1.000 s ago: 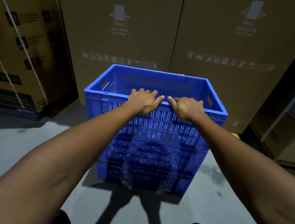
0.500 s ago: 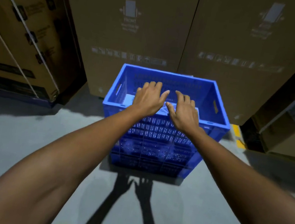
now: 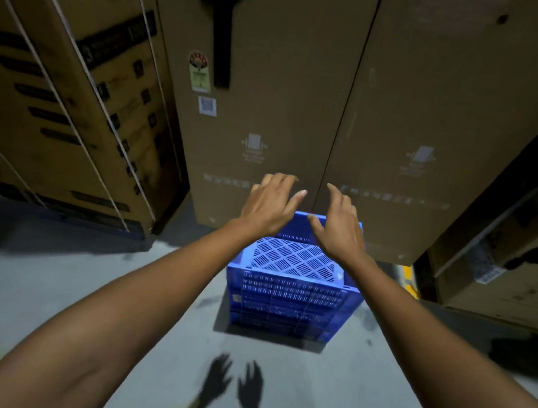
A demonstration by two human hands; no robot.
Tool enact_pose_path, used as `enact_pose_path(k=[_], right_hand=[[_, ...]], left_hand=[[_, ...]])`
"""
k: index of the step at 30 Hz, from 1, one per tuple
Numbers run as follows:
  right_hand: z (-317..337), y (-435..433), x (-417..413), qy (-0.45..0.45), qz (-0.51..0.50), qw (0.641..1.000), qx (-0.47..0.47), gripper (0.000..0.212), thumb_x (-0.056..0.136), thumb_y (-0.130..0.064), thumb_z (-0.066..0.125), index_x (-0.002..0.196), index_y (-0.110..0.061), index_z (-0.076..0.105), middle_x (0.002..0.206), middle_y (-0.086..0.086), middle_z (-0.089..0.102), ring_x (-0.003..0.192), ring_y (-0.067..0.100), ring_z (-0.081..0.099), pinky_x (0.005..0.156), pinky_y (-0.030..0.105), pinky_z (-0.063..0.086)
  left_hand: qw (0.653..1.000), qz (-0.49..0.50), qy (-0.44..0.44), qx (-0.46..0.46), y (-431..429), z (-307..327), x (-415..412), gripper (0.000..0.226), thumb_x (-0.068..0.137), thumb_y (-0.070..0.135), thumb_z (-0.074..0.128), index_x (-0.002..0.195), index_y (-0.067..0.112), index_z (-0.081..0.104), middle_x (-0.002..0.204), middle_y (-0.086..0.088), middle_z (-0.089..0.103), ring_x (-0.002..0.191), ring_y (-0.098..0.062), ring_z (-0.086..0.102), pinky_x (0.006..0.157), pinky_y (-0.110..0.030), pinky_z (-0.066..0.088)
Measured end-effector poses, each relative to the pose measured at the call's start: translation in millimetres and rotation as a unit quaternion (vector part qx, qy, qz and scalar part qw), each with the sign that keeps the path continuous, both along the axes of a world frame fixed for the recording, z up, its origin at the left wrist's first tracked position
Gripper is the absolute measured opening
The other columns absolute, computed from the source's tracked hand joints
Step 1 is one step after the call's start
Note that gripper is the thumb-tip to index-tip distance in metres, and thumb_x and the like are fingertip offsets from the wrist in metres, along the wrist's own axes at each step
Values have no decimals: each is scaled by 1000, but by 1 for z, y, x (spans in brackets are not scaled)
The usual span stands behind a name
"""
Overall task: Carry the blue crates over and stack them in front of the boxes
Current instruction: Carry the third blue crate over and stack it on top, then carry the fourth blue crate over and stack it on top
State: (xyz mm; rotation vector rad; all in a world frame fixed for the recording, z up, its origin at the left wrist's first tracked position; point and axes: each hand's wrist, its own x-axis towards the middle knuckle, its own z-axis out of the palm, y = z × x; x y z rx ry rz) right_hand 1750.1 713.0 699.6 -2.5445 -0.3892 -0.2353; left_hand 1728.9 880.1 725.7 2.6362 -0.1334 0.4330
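Note:
A blue slatted plastic crate [image 3: 289, 296] stands on the grey concrete floor, right against the foot of two tall brown cardboard boxes [image 3: 295, 103]. Its inside is empty and its perforated bottom shows. My left hand [image 3: 269, 205] and my right hand [image 3: 340, 227] hover above the crate's far rim, fingers spread, holding nothing and clear of the plastic. Both forearms stretch forward from the lower corners of the view.
More strapped cardboard boxes [image 3: 51, 97] stand to the left on a dark pallet. A dark rack with cartons [image 3: 512, 258] flanks the right side. A yellow floor marking [image 3: 409, 279] shows right of the crate. Bare concrete floor [image 3: 76, 287] lies in front.
My hands let go of the crate's near rim and rose, opening. The view pulled back and up, so the crate looks smaller and lower against the boxes.

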Motion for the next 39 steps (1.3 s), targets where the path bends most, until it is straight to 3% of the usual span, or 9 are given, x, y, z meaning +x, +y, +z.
enact_pose_path(k=[6,11,12,15,18,26,31,34,39], right_hand=[[68,10,-45,-19,-7,991,135,69,87,-32,66,145,-13,33,135,14,50,122,29,49,97,41,44],[86,17,-86,18,-14,950,311,56,86,-25,70,137,-19,46,120,6,60,104,11,57,81,11,44],[87,16,-95,38,-10,930,365,52,87,-22,69,135,-19,49,118,5,62,103,10,58,83,13,46],[87,16,-126,133,15,857,497,42,90,-16,64,130,-21,51,120,7,62,110,21,61,83,35,52],[91,12,-150,193,46,809,554,38,92,-15,61,128,-21,53,120,9,64,105,27,65,76,35,52],[101,6,-229,315,226,763,517,36,87,-23,61,123,-21,57,117,7,68,93,20,66,75,33,50],[106,29,-323,302,395,759,420,35,81,-29,63,116,-28,59,113,1,68,105,20,64,72,30,50],[103,43,-386,309,472,735,376,34,84,-24,65,117,-27,59,113,0,68,105,18,63,78,38,53],[100,44,-500,351,555,675,336,34,84,-22,64,117,-27,60,108,-3,69,100,18,65,77,35,54]], left_hand=[[996,-10,-34,-81,5,61,-49,42,99,40,41,130,12,51,129,-8,56,121,-28,47,98,-47,41],[982,-3,-85,-167,6,73,-79,37,98,32,49,125,8,55,124,-9,59,117,-26,51,98,-44,42],[974,7,-95,-207,6,74,-86,34,97,30,52,123,8,56,121,-8,61,115,-23,54,97,-43,44],[942,55,-113,-310,1,76,-116,28,94,29,56,118,13,58,114,-2,64,106,-14,60,91,-36,51],[923,95,-141,-345,-5,73,-155,25,93,28,59,116,17,59,107,5,64,100,-2,59,84,-18,48],[884,255,-229,-319,-39,67,-301,24,91,24,61,113,15,62,106,3,67,98,-3,62,83,-18,50],[883,372,-224,-178,-55,67,-426,28,89,26,61,116,17,59,112,3,64,104,-10,59,85,-29,52],[854,454,-217,-132,-64,69,-507,28,89,25,60,116,17,59,114,2,63,107,-14,57,88,-37,51],[790,563,-226,-92,-100,69,-641,26,88,21,61,113,15,61,111,4,62,107,-13,56,87,-38,50]])
